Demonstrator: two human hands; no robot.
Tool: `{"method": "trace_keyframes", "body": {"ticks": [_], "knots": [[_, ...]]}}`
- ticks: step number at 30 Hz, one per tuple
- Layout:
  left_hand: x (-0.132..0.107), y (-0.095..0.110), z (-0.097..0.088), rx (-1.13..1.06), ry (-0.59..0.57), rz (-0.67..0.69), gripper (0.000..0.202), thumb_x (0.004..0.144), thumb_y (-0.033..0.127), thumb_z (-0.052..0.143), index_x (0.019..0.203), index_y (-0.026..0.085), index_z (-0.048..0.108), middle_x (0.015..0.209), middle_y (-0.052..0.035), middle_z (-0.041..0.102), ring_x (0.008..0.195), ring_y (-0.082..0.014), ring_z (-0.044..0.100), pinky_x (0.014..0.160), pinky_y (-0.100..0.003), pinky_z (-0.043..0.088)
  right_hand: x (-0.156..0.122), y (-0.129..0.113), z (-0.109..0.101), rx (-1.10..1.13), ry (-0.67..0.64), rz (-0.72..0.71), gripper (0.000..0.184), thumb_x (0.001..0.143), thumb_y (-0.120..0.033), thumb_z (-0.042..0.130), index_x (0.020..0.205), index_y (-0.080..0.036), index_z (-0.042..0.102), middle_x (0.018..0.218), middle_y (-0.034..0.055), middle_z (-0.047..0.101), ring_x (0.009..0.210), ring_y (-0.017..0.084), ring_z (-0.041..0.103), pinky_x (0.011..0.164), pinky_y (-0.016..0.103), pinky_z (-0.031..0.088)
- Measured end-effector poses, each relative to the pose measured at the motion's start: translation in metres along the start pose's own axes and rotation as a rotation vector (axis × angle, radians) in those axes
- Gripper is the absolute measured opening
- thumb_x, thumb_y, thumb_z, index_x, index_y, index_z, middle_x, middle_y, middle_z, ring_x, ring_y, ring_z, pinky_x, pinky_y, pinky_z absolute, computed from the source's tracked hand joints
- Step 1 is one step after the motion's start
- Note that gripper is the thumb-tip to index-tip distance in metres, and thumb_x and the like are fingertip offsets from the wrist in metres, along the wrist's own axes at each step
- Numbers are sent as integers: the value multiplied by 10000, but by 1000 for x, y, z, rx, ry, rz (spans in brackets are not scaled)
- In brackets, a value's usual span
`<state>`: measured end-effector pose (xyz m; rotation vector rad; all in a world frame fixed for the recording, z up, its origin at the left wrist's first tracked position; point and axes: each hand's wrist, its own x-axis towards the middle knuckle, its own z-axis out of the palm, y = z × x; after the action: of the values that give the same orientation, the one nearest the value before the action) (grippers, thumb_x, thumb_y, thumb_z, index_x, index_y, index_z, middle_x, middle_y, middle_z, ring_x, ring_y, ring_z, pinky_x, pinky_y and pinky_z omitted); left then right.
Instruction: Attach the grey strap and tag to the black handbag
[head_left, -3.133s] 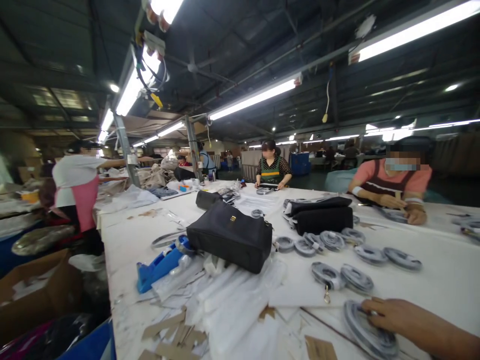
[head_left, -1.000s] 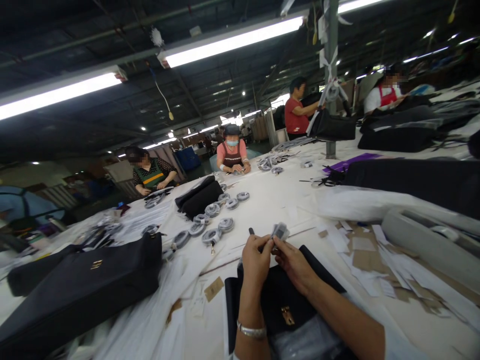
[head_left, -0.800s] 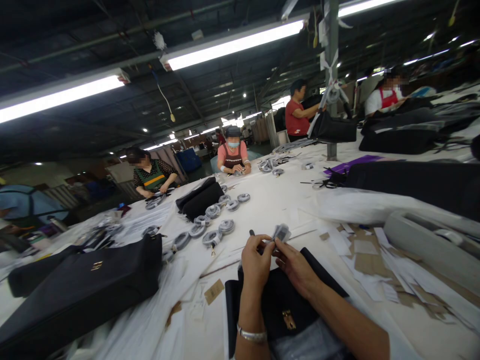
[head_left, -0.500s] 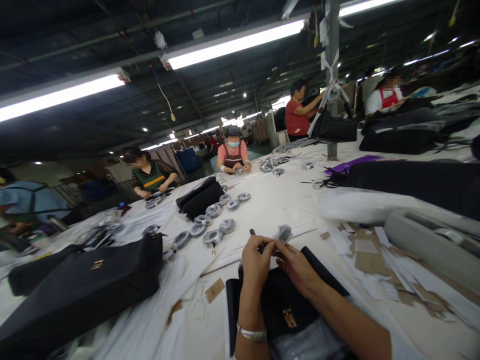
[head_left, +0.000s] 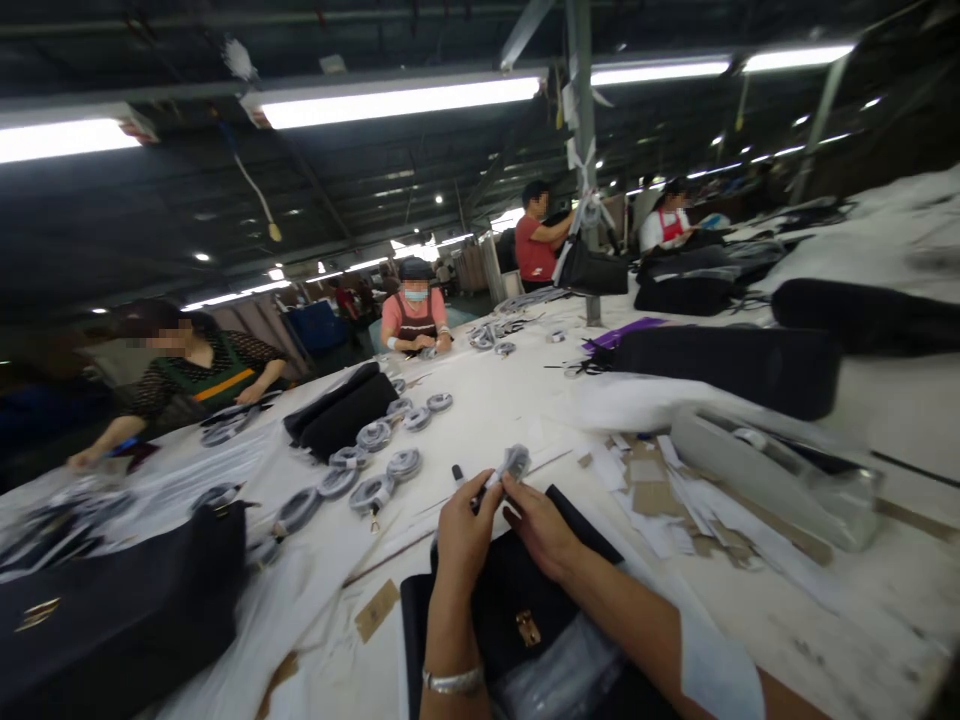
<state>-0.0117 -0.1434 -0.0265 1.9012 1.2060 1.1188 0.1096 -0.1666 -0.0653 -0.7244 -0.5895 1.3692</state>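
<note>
Plastic-wrapped piece (head_left: 516,461), head view: held up off the tabletop (head_left: 502,410), above the far side of a black bag (head_left: 517,570), well in from the far edge. Points with its free end away from the body, tilted upward and slightly toward the right edge; has its long axis along that same slant. Too blurred to tell its full length. Left hand (head_left: 460,532): nearly closed, pinching the piece with thumb and forefinger. Right hand (head_left: 546,533): likewise nearly closed, gripping with the fingertips from the other side, other fingers loosely bent. Just beside the left hand, a dark stub (head_left: 457,472), pointing upward; cannot tell whether joined to the piece. Beneath the wrists, the black bag, lying with its gold clasp (head_left: 528,628) upward and toward the near edge, partly under clear plastic (head_left: 559,670). Toward the left edge, wrapped coils (head_left: 373,491) and a second dark bag (head_left: 142,600); toward the right edge, paper scraps (head_left: 651,482). Behind the far edge, a person in pink (head_left: 415,320), hands close together.
</note>
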Motion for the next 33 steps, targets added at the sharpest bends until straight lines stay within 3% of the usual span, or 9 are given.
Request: {"method": "trace_keyframes", "body": {"ticks": [4,10,15,18,20,22,25,28,33], "knots": [[3,-7,1,23,-23,-10,402,849,476,630,1141,217,721,1158,-95,724,1105,-307,646,968,-433,473,2,3,-1,8,36,-37,349,724,-547,783,925,-263,756,1100,28,691,1117,236,547,898,330,412],[6,-9,-4,-66,-72,2,512,777,502,692,1168,171,706,1102,-78,740,1018,-275,670,917,-367,502,1,-1,7,-57,-5,-97,410,737,-589,750,932,-229,738,1050,36,689,1071,214,584,951,347,431],[7,-8,-2,-58,11,-74,491,739,517,710,1106,192,736,1030,-50,757,1026,-281,670,887,-342,511,-4,-35,12,-341,-91,-74,497,664,-639,772,797,-162,741,821,72,697,852,235,644,850,409,495],[7,-9,-2,-83,9,-95,484,748,524,705,1114,210,733,1033,-40,755,1038,-283,663,910,-351,501,-21,-79,-14,-614,-93,-104,393,587,-470,868,857,-199,778,776,49,705,748,236,642,781,411,501],[6,-9,-1,-94,4,-99,476,755,532,703,1114,221,732,1042,-35,750,1041,-279,657,934,-358,486,-39,-114,-48,-786,0,-197,350,599,-391,859,919,-269,785,885,26,727,831,240,629,843,391,472],[5,-7,1,-105,5,-97,488,754,546,703,1114,218,732,1036,-40,746,1030,-277,654,945,-364,478,-58,-146,-87,-937,133,-280,258,625,-376,830,862,-286,787,936,32,725,909,267,598,897,399,439],[4,-4,6,-144,10,-93,514,735,548,720,1112,199,733,1010,-54,742,992,-275,659,931,-368,487,-71,-173,-136,-1113,291,-330,180,656,-386,792,803,-283,779,925,54,726,924,304,584,922,435,414],[4,-2,11,-188,24,-97,511,714,523,744,1095,183,739,1005,-68,741,986,-276,661,925,-375,495,-58,-167,-157,-1238,335,-310,158,681,-403,769,776,-277,758,879,59,727,906,309,598,907,432,418],[3,-3,9,-241,73,-120,491,725,481,750,1104,170,734,1009,-80,743,1005,-271,666,938,-384,502,-6,-129,-148,-1386,371,-236,252,676,-372,811,854,-232,701,967,80,701,1020,285,577,949,402,394]]}}
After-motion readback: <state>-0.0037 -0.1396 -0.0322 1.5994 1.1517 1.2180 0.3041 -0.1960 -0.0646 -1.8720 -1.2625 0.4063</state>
